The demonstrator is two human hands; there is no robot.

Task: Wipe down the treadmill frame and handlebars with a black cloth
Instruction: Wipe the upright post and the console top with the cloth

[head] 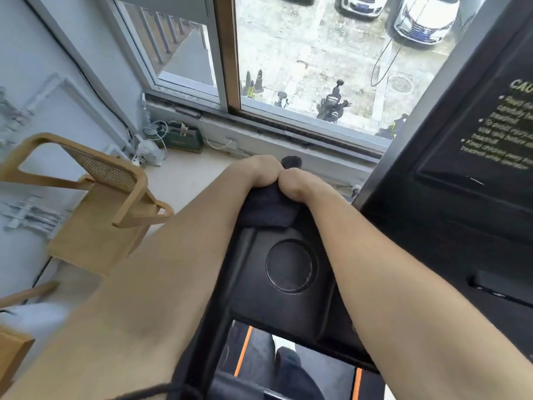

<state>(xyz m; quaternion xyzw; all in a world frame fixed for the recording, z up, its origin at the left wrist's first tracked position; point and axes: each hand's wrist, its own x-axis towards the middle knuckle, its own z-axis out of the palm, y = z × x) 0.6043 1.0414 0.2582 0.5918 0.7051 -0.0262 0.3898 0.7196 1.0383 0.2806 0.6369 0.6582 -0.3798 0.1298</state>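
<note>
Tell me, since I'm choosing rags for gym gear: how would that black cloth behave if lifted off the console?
The black cloth would likely go limp; it bunches and folds under both hands. It looks thick and soft, so probably light and easy to hold, unlikely to slip.

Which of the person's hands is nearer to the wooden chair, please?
Left. The left hand grips the black cloth on the side facing the wooden chair; the right hand presses against it on the far side, toward the console.
</note>
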